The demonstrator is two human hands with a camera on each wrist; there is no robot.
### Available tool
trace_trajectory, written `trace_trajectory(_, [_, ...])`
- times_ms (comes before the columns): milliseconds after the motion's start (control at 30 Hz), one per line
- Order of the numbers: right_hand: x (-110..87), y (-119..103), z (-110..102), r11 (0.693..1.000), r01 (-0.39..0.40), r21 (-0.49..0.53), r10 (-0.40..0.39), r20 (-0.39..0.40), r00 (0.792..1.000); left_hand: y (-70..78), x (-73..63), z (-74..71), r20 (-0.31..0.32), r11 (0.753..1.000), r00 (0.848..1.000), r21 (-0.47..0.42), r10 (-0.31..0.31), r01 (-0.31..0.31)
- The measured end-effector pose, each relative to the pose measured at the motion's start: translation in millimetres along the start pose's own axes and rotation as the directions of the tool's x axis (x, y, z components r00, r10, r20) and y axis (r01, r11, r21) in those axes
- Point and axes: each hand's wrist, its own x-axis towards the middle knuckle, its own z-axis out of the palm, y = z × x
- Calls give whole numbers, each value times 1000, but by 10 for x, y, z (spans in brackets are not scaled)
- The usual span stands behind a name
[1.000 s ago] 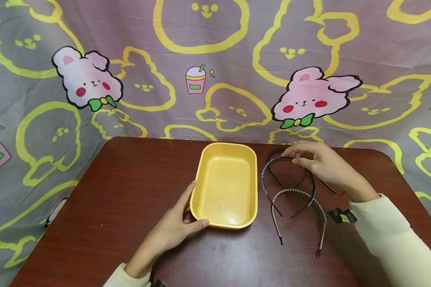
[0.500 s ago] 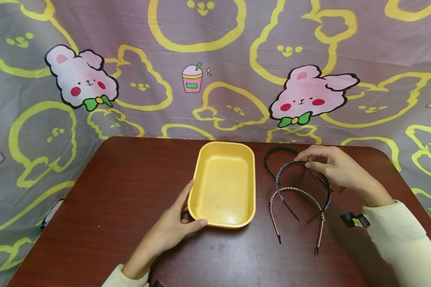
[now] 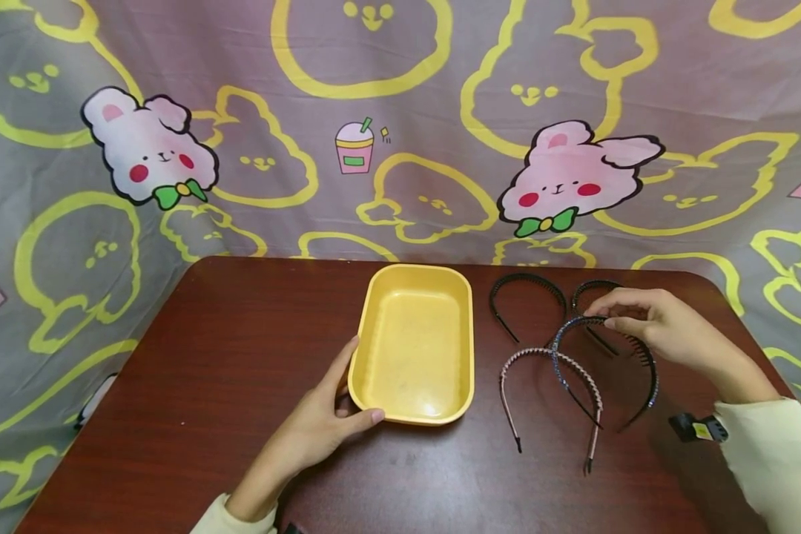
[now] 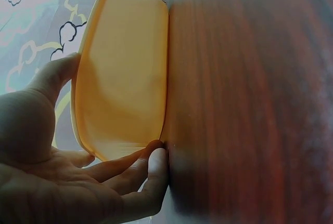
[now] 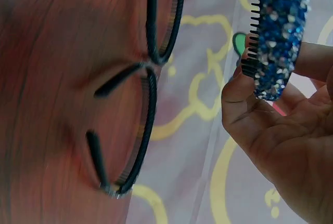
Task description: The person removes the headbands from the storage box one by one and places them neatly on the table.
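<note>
My left hand (image 3: 317,423) holds the near left corner of a yellow plastic tub (image 3: 470,371), its thumb over the rim. In the left wrist view, fingers (image 4: 130,174) curl under the tub's corner. Between right thumb and fingers, my right hand (image 3: 674,334) pinches the top of a headband with blue glitter (image 3: 556,360), toothed on its inner side. Both its ends point toward me, above the table. Overlapped by it in the head view lies a pinkish braided headband (image 3: 503,380). Behind are two black toothed headbands, one left (image 3: 527,276) and one partly hidden by the right hand (image 3: 594,282).
All of this is on a dark red-brown table (image 3: 240,356). A patterned curtain (image 3: 427,133) hangs along its back and left sides. Both wrists wear small black devices, the right one (image 3: 697,428) plainly visible.
My right hand has carried the blue glitter headband rightward and nearer to me, uncovering the black headbands behind. The left hand and tub stay put; the view has shifted slightly.
</note>
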Motion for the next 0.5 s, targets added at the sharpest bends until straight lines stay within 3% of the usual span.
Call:
trace_trajectory(300, [-193, 200, -66, 998, -48, 46, 47, 15, 999, -6, -5, -10, 13, 1000, 1000, -14, 7, -6])
trace_trajectory(500, [-307, 330, -99, 996, -83, 24, 82, 34, 996, -10, 0, -4, 12, 1000, 1000, -22, 6, -6])
